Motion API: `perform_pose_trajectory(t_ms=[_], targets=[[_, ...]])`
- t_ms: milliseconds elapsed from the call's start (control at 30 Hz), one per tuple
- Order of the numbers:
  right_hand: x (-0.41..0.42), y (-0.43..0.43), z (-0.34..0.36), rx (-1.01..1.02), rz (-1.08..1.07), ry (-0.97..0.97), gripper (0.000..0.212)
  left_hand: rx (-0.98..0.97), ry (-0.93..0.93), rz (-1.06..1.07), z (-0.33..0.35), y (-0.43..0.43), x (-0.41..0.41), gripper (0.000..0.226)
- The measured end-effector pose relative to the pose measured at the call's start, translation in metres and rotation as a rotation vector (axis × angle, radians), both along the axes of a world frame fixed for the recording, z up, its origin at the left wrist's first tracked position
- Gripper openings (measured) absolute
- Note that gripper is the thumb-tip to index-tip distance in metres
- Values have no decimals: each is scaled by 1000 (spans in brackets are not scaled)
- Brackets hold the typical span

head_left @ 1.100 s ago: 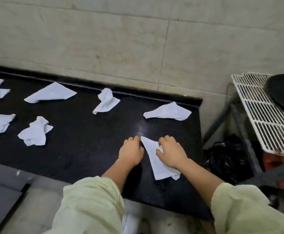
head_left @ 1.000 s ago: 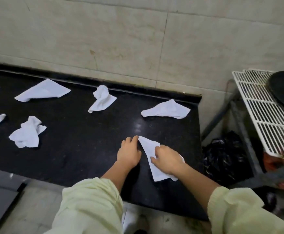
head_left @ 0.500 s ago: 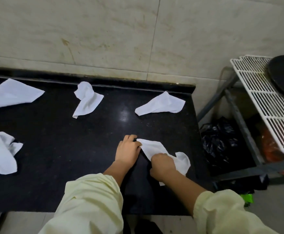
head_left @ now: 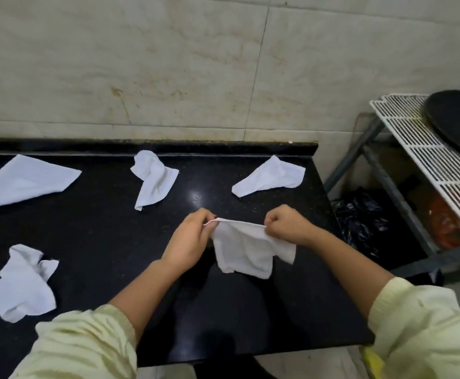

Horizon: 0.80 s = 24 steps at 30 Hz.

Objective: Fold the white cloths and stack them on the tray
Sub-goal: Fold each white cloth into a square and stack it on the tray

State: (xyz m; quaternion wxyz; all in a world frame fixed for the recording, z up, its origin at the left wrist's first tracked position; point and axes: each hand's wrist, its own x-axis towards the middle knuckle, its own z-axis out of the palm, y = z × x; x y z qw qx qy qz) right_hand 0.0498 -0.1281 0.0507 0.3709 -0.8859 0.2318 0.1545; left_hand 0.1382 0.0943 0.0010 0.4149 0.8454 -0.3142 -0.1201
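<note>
No legible text, labels or signs.

white cloth (head_left: 246, 250), black counter (head_left: 100, 228), yellow sleeves (head_left: 86, 348)

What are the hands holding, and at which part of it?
One white cloth, by its top edge: the left hand pinches the left corner, the right hand the right corner.

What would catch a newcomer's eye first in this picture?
The white cloth stretched between the left hand and right hand, each pinching an upper corner, over the near right part of the black counter. Then four loose white cloths scattered on the counter behind and to the left, and the dark round tray on the white wire rack at far right.
</note>
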Motion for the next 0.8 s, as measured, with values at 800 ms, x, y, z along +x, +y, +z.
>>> perform_pose_trajectory(t_ms=[800], targets=[[40, -23, 35, 655, -129, -137, 24, -132, 431, 62, 87, 89, 33, 13]])
